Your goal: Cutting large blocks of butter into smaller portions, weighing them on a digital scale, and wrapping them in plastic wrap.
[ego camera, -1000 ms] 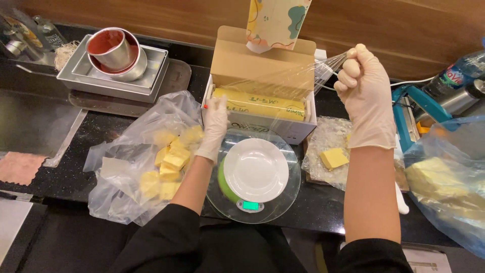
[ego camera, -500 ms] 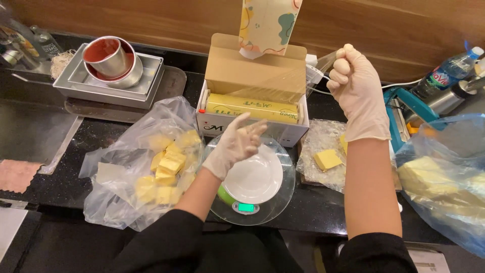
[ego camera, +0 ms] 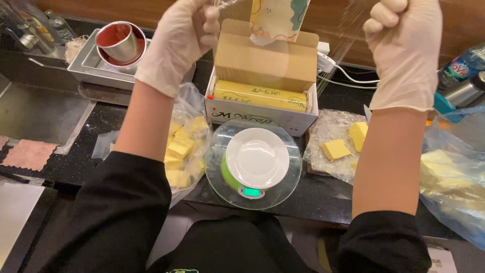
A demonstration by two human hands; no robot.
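The left hand (ego camera: 182, 38), in a thin whitish glove, is raised and closed into a fist, pinching one upper corner of a clear sheet of plastic film (ego camera: 288, 45); the right hand (ego camera: 404, 50), gloved the same way, is a fist too, gripping the other corner, so the film hangs stretched between the two grips; its lower edge is too faint to trace.

Directly below the span between the hands stands an open cardboard dispenser box (ego camera: 262, 96) with a yellow roll of wrap lying in it; nearer the body than the box sits a round green kitchen scale (ego camera: 252, 174) with a glass platform, a small white plate (ego camera: 257, 156) on top.

Below the left grip lies a clear plastic bag of yellow butter cubes (ego camera: 184, 146); further out beyond that hand, a red-lined metal cup (ego camera: 116, 43) stands in a grey metal tray (ego camera: 88, 65).

Below the right grip, two butter pieces (ego camera: 343, 144) rest on a crumpled piece of film; outward of that forearm lies a bluish plastic bag holding larger butter blocks (ego camera: 449, 177); all sit on a black stone counter (ego camera: 101, 126).
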